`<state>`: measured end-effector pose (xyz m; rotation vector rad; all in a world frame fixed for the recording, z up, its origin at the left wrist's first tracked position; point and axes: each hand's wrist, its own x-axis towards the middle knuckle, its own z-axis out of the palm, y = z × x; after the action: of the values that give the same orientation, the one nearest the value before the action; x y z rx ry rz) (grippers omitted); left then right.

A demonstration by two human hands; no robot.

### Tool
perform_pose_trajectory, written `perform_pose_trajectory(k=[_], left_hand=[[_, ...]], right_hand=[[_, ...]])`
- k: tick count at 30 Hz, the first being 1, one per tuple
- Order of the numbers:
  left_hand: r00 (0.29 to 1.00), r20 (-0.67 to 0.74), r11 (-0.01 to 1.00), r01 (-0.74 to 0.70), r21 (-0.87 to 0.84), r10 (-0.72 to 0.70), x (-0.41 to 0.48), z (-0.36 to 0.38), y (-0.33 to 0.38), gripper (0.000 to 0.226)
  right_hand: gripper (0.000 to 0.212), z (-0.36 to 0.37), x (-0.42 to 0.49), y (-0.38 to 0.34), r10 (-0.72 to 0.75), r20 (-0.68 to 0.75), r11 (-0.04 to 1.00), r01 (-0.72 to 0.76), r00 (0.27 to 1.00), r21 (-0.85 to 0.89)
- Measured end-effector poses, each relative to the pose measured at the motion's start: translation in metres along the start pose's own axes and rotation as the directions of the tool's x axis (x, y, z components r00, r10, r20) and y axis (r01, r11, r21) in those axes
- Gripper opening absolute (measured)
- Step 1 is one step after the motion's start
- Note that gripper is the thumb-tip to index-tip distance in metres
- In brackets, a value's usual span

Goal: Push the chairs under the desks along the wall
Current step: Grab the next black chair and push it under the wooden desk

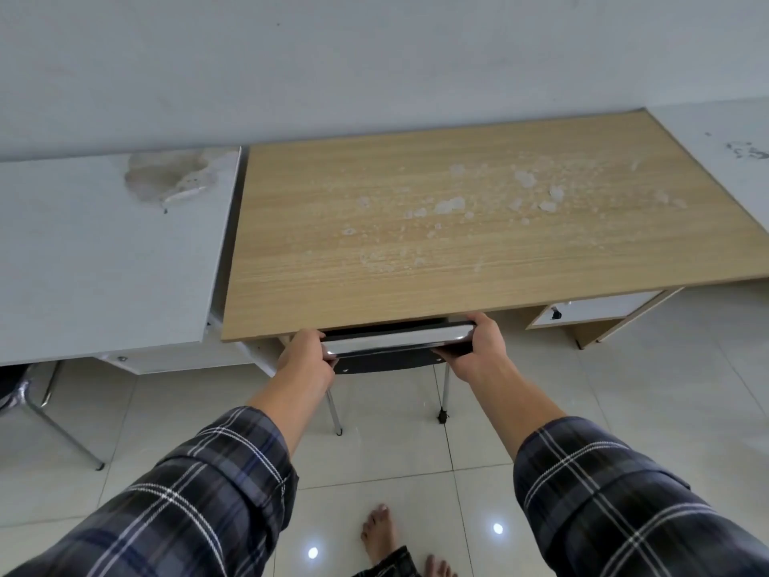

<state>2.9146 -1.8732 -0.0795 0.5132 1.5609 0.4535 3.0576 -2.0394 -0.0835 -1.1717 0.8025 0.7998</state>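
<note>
1. Left hand (306, 349) grips the left end of the chair's (395, 347) chrome top rail; fingers wrapped around it.
2. Right hand (478, 347) grips the right end of the same rail, fingers curled over the top.
3. Chair sits mostly under the wooden desk (437, 210); backrest just at the desk's near edge, two rear legs showing on the tiled floor (624, 410).
4. Grey desk (104, 251) stands just left of the wooden desk; a second chair (25, 393) is partly visible beneath it.
5. Wooden desk's back edge is against the wall (374, 56).
</note>
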Motion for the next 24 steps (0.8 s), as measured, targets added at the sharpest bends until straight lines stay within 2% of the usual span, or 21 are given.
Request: perform_pose_trajectory(k=[5,11,13,15,17,18,20,22,24], left_hand=[[0.999,0.028,0.999,-0.029,-0.016,0.030,-0.004,-0.009,-0.007,0.004],[0.991,0.026,0.989,-0.132,0.073,0.131,-0.018,-0.024,-0.027,0.032],[0.986,-0.009,0.974,-0.165,0.156,0.168,-0.028,-0.026,-0.035,0.049],[0.965,-0.043,0.939,-0.241,0.245,0.258,-0.046,-0.027,-0.046,0.056],[0.945,0.002,0.892,-0.308,0.331,0.326,-0.069,-0.029,-0.065,0.064],[0.938,0.069,0.851,-0.339,0.401,0.340,-0.082,-0.031,-0.076,0.068],[0.890,0.251,0.694,-0.455,0.558,0.381,-0.106,-0.035,-0.107,0.071],[0.820,0.439,0.479,-0.572,0.666,0.368,-0.131,-0.040,-0.137,0.071],[0.720,0.616,0.225,-0.689,0.689,0.318,-0.161,-0.043,-0.169,0.071]], right_hand=[[0.034,-0.016,-0.007,0.007,-0.025,0.061,0.996,0.030,0.998,-0.081],[0.036,-0.041,-0.028,0.012,-0.128,0.098,0.964,0.148,0.987,-0.223],[0.049,-0.058,-0.034,0.018,-0.201,0.089,0.911,0.220,0.975,-0.349],[0.066,-0.080,-0.043,0.026,-0.299,0.099,0.808,0.307,0.949,-0.503],[0.075,-0.109,-0.054,0.034,-0.384,0.126,0.696,0.376,0.915,-0.612],[0.076,-0.125,-0.062,0.037,-0.420,0.139,0.642,0.402,0.897,-0.653],[0.078,-0.163,-0.079,0.043,-0.478,0.170,0.527,0.436,0.862,-0.729],[0.080,-0.202,-0.096,0.047,-0.521,0.180,0.412,0.431,0.834,-0.803],[0.082,-0.248,-0.116,0.051,-0.567,0.163,0.334,0.406,0.807,-0.850]])
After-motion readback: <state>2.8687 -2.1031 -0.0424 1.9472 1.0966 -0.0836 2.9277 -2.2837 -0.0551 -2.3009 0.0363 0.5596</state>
